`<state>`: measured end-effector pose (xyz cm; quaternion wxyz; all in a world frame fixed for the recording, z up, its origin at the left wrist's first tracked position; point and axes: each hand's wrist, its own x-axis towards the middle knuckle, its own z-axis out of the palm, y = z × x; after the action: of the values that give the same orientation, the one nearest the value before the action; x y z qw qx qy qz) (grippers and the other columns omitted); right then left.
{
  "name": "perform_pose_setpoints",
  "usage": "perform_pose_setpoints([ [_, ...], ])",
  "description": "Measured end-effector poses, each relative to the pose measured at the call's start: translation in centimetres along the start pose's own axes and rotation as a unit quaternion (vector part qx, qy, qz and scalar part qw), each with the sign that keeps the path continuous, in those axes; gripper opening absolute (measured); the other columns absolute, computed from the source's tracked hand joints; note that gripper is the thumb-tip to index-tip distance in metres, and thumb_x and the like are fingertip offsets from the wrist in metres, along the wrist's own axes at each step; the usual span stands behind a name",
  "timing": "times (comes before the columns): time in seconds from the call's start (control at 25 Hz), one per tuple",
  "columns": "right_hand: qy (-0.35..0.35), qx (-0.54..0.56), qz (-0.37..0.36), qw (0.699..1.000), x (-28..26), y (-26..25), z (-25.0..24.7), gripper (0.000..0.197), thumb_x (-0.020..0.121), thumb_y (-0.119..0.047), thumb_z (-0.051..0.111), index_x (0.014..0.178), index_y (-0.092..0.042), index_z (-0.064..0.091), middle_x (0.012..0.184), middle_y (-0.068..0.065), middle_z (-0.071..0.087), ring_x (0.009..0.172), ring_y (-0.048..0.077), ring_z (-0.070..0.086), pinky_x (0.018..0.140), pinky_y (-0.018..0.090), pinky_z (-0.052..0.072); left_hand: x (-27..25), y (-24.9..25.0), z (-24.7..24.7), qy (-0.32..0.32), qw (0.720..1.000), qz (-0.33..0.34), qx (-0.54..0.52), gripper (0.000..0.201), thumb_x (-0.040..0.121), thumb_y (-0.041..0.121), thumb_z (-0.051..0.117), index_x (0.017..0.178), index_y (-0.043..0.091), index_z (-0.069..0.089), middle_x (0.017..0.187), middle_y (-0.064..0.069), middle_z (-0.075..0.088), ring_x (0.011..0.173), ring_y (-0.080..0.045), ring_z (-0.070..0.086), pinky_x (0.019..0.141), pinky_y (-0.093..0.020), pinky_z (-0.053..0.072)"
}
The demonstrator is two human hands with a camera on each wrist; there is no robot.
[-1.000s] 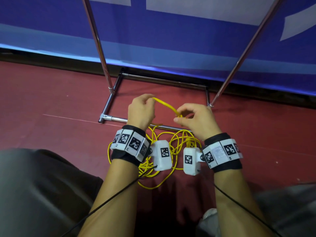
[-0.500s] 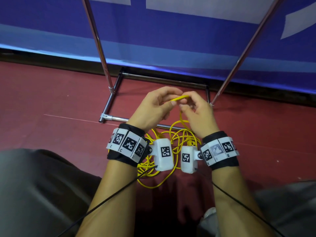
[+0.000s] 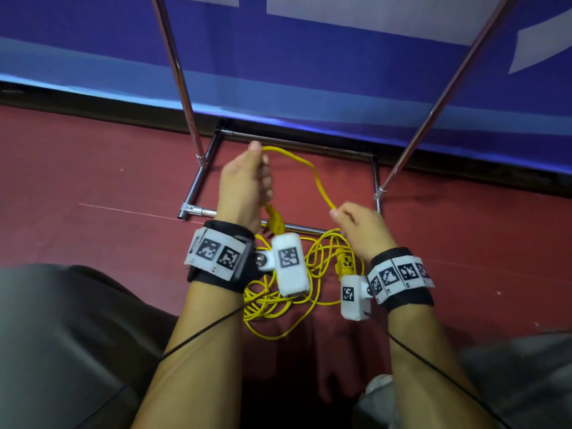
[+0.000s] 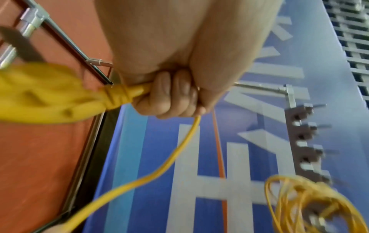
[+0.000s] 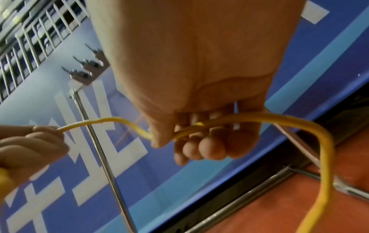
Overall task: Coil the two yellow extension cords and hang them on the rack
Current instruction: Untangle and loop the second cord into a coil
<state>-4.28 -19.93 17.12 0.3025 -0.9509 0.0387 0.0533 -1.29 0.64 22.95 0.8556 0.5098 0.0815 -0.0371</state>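
head downward, wrist views close, upward

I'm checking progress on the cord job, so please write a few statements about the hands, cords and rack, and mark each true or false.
1. The left hand grips the cord near its plug. True.
2. The right hand is empty. False: it holds the same cord.
3. A coiled cord already hangs on the rack. True.
4. The whole cord is lifted off the floor. False: a tangle lies below the wrists.
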Motion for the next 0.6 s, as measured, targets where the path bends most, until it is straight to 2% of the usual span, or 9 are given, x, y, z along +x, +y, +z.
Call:
perform_pose_setpoints([
  [0.08, -0.011, -0.006, -0.012, 1.000, -0.6, -0.1, -0.1, 0.016, 0.096, -0.039, 0.052, 0.090, -0.025, 0.058, 0.069, -0.005, 0.057, 0.075, 0.027, 0.057, 0.070, 0.037, 0.045, 0.6, 0.7, -1.1, 0.043, 0.996, 0.036, -0.065, 0.033, 0.107, 0.022, 0.036, 0.081, 0.014, 0.053, 0.058, 0.007, 0.046, 0.043, -0.003, 0.033, 0.040, -0.016, 0.024],
  [0.2, 0.109, 0.055, -0.053, 0.991, -1.0, -0.4, -1.2, 0.011, 0.096, -0.025, 0.055, 0.103, -0.017, 0.056, 0.078, -0.006, 0.055, 0.079, 0.023, 0.055, 0.067, 0.032, 0.037, 0.7, 0.5, -1.4, 0.065, 0.992, 0.107, 0.033, 0.030, 0.107, 0.019, 0.039, 0.089, 0.012, 0.062, 0.071, 0.002, 0.057, 0.048, -0.006, 0.040, 0.044, -0.016, 0.028],
  [0.24, 0.127, 0.038, -0.080, 0.988, -0.9, -0.4, -1.5, 0.009, 0.095, -0.023, 0.056, 0.102, -0.017, 0.058, 0.081, -0.005, 0.056, 0.081, 0.022, 0.055, 0.066, 0.031, 0.034, 0.7, 0.2, -1.1, 0.051, 0.987, 0.127, 0.087, 0.027, 0.105, 0.018, 0.042, 0.089, 0.013, 0.063, 0.072, 0.002, 0.059, 0.048, -0.005, 0.041, 0.044, -0.016, 0.028],
  [0.28, 0.112, 0.009, -0.107, 0.988, -0.8, -0.7, -1.9, 0.008, 0.093, -0.023, 0.058, 0.099, -0.019, 0.061, 0.083, -0.005, 0.058, 0.082, 0.021, 0.056, 0.066, 0.030, 0.034, 0.8, 0.0, -0.6, 0.018, 0.979, 0.146, 0.138, 0.024, 0.103, 0.019, 0.046, 0.089, 0.014, 0.064, 0.072, 0.004, 0.061, 0.049, -0.005, 0.044, 0.045, -0.016, 0.030],
  [0.32, 0.077, -0.015, -0.139, 0.987, -0.9, -1.3, -2.0, 0.008, 0.091, -0.026, 0.060, 0.096, -0.022, 0.064, 0.084, -0.005, 0.060, 0.082, 0.020, 0.056, 0.067, 0.031, 0.037, 0.7, -0.4, -0.2, -0.028, 0.967, 0.168, 0.188, 0.022, 0.100, 0.021, 0.048, 0.088, 0.014, 0.066, 0.071, 0.006, 0.063, 0.052, -0.006, 0.049, 0.047, -0.018, 0.036],
  [0.4, 0.023, 0.006, -0.199, 0.980, -1.2, -3.2, -1.9, 0.008, 0.086, -0.026, 0.063, 0.091, -0.023, 0.068, 0.078, -0.007, 0.060, 0.077, 0.015, 0.055, 0.068, 0.027, 0.042, 0.3, -1.2, 0.7, -0.129, 0.928, 0.189, 0.292, 0.025, 0.098, 0.023, 0.049, 0.090, 0.010, 0.068, 0.071, 0.007, 0.066, 0.062, -0.003, 0.060, 0.059, -0.021, 0.049],
  [0.48, 0.077, 0.090, -0.222, 0.968, -1.3, -4.9, -2.2, 0.005, 0.084, -0.022, 0.067, 0.088, -0.019, 0.067, 0.072, -0.007, 0.058, 0.068, 0.010, 0.052, 0.063, 0.022, 0.039, -0.3, -2.1, 1.4, -0.195, 0.904, 0.151, 0.350, 0.030, 0.103, 0.020, 0.047, 0.090, 0.001, 0.065, 0.066, 0.005, 0.061, 0.052, 0.004, 0.056, 0.056, -0.014, 0.045],
  [0.56, 0.173, 0.165, -0.190, 0.952, -1.3, -5.4, -2.7, 0.020, 0.082, -0.027, 0.073, 0.090, -0.023, 0.055, 0.069, -0.005, 0.060, 0.062, 0.013, 0.056, 0.059, 0.026, 0.042, -0.9, -2.6, 1.7, -0.210, 0.918, 0.111, 0.317, 0.036, 0.102, 0.027, 0.042, 0.081, 0.004, 0.060, 0.058, 0.006, 0.052, 0.046, -0.002, 0.047, 0.051, -0.018, 0.039],
  [0.6, 0.197, 0.178, -0.166, 0.950, -1.2, -5.2, -2.9, 0.027, 0.081, -0.032, 0.074, 0.090, -0.023, 0.049, 0.067, -0.004, 0.059, 0.059, 0.014, 0.056, 0.058, 0.028, 0.043, -0.8, -2.7, 1.7, -0.190, 0.933, 0.102, 0.288, 0.036, 0.098, 0.033, 0.041, 0.075, 0.009, 0.057, 0.054, 0.009, 0.048, 0.046, -0.007, 0.041, 0.051, -0.023, 0.035],
])
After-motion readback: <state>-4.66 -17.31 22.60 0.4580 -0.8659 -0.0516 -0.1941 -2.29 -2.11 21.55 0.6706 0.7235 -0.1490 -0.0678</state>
